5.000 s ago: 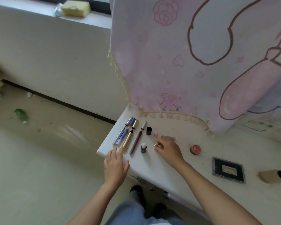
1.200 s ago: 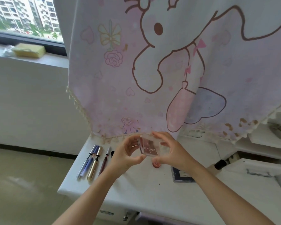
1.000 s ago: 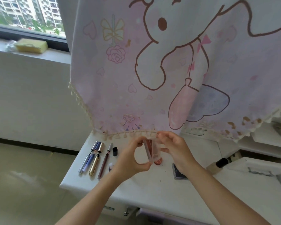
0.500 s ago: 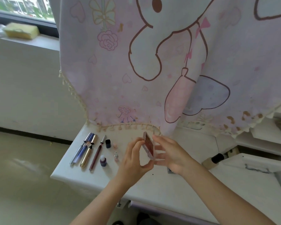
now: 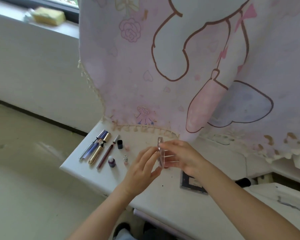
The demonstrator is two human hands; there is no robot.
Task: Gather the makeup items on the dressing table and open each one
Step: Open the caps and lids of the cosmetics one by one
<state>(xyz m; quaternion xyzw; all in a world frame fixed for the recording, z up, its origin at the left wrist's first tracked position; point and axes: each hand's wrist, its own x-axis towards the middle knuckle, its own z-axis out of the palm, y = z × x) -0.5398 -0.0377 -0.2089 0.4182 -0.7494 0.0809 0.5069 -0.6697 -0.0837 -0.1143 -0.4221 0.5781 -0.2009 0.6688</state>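
A small clear compact case [image 5: 160, 153] with a pinkish inside is held edge-on above the white dressing table [image 5: 163, 198], gripped between my left hand [image 5: 142, 170] and my right hand [image 5: 182, 156]. Whether its lid is open cannot be told. To the left lie opened items in a row: a silver and blue wand set [image 5: 92, 146], a gold tube [image 5: 99, 149], a dark red pencil [image 5: 106, 156], a black cap [image 5: 119, 144], a purple bottle [image 5: 111, 161] and a tiny pink bottle [image 5: 125, 159].
A dark flat palette [image 5: 191, 183] lies on the table under my right forearm. A black-tipped brush [image 5: 242, 182] lies at the right. A pink cartoon cloth [image 5: 180, 66] hangs behind. A yellow sponge [image 5: 48, 14] sits on the sill. The table's left edge drops to the floor.
Both hands have lowered with the clear case, now held edge-on close over the table; the view has tilted down. Five seconds ago my hands rested on the table by the row of items.
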